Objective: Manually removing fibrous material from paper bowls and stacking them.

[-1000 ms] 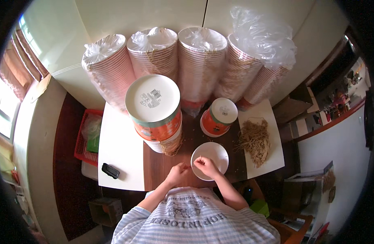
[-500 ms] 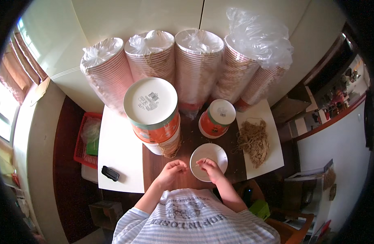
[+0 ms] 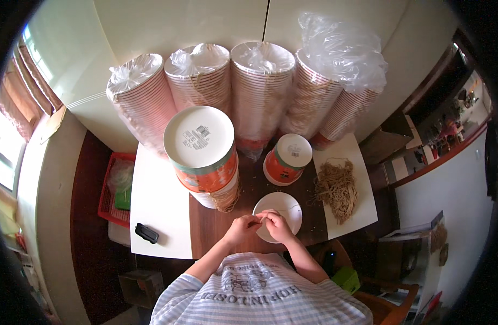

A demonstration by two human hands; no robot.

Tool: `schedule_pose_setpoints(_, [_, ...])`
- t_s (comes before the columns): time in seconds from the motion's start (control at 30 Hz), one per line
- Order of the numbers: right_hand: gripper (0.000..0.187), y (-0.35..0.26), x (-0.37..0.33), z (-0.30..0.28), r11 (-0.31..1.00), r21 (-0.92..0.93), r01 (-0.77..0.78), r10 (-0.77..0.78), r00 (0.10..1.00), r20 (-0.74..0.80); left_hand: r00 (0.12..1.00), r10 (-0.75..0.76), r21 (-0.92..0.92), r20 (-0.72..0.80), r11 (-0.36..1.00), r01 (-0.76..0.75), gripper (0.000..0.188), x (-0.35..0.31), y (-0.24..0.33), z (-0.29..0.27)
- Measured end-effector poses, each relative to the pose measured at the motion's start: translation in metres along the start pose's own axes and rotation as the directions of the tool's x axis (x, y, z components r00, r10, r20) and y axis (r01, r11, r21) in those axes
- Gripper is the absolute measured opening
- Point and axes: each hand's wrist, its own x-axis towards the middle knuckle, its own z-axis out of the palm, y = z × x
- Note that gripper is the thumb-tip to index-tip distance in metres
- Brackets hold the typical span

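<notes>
My left hand (image 3: 241,229) and my right hand (image 3: 277,225) meet over the near left part of a round white paper bucket (image 3: 295,219). Both have their fingers pinched together. A thin tan strand of twine (image 3: 288,209) trails from the fingertips across the bucket's far side; the fingers hide its other end. Farther off stand upside-down orange paper buckets with white bases, a large one (image 3: 199,138) on the left and a small one (image 3: 294,151) on the right. Strands of twine (image 3: 227,199) hang from the large stack's near side. A tangled twine heap (image 3: 337,187) lies to the right.
Tall stacks of paper buckets (image 3: 260,81) in clear plastic line the wall. A loose plastic bag (image 3: 344,51) tops the right ones. A small black tray (image 3: 146,233) lies on the table's left white panel (image 3: 159,206). A red basket (image 3: 109,187) stands beside the table.
My left hand has moved right until its fingertips meet those of my right hand. The twine strand now trails right across the bucket.
</notes>
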Motion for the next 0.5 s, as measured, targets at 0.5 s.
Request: schedule_pose_setpoints(0.5, [0.024,-0.006,-0.004,0.006,0.995,-0.076,-0.063,0.059,0.997,-0.057,0.994,-0.025,-0.284,0.109,0.957,0.056,0.011,-0.003,-0.028,-0.007])
